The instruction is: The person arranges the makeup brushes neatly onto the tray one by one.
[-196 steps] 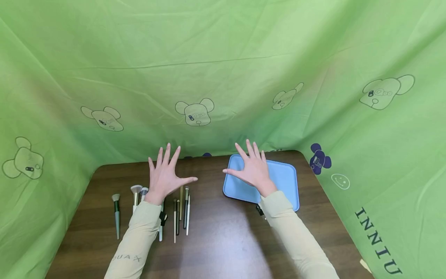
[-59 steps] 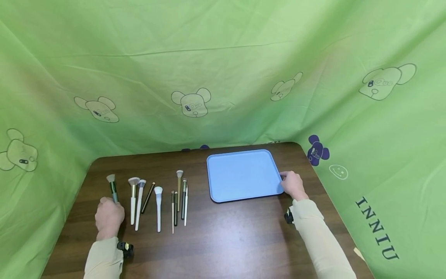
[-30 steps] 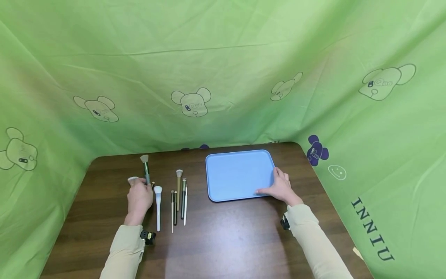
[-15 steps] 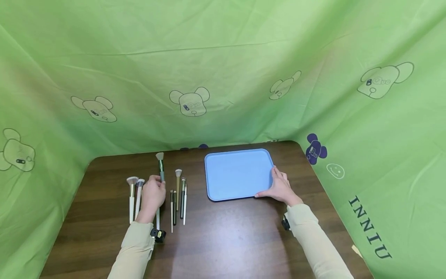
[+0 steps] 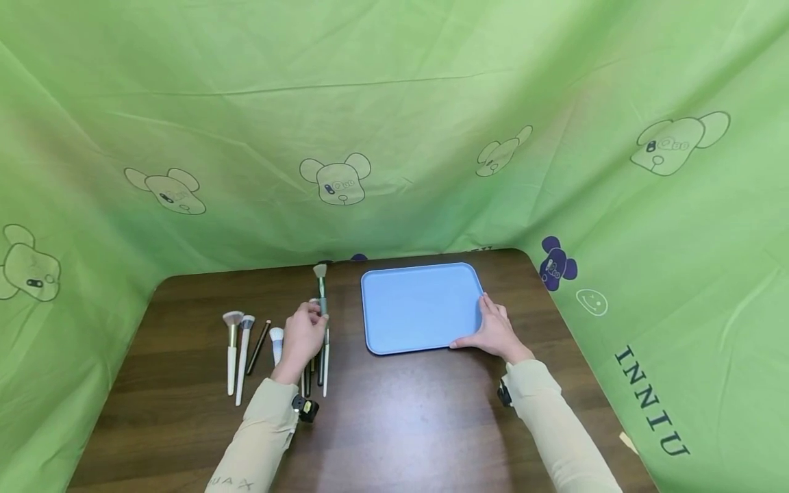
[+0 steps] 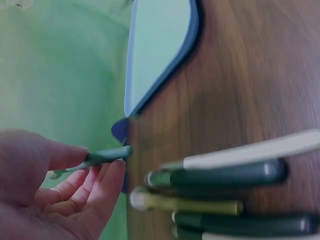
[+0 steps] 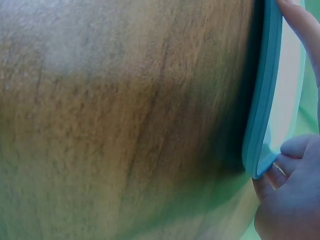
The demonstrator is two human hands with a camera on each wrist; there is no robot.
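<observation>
My left hand [image 5: 303, 335] pinches a green-handled makeup brush [image 5: 322, 291] between thumb and fingertips, its bristles pointing away from me. In the left wrist view the brush [image 6: 102, 156] is held above the table, apart from the brushes lying below. At the tray's near right corner, my right hand [image 5: 496, 334] grips the blue tray [image 5: 422, 308], thumb at the front edge and fingers along the right side. The right wrist view shows fingers against the tray rim [image 7: 262, 110]. Nothing lies in the tray. My left hand partly covers several brushes beneath it.
Left of my left hand lie a white fan-shaped brush [image 5: 231, 352], a white-handled brush [image 5: 244, 359], a short dark brush [image 5: 259, 348] and a pale brush [image 5: 277, 342]. A thin white brush [image 5: 326, 370] lies just right of it. Green cloth [image 5: 394, 123] hangs around the brown table [image 5: 407, 418].
My left hand has picked up the green brush from the far left and carried it rightward over the others. My right hand has gone to the tray, which has turned and shifted left.
</observation>
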